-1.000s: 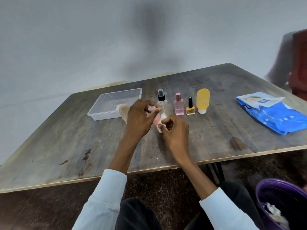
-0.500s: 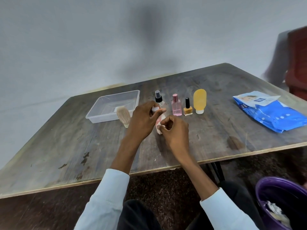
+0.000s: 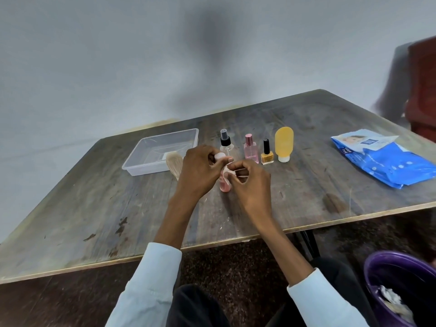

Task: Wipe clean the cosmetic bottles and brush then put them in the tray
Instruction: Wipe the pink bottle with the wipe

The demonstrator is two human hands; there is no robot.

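Head view: a pink bottle (image 3: 224, 182) was gripped by the left hand (image 3: 200, 171) and rubbed with a wipe (image 3: 230, 169) pinched by the right hand (image 3: 253, 182), near the tray (image 3: 151, 169).

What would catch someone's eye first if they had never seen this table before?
Probably the two hands at the middle of the table: the left hand grips a small pink bottle while the right hand rubs it with a wipe. Just behind them stands a row of bottles, the yellow tube brightest, and a blue wipes pack lies at the far right.
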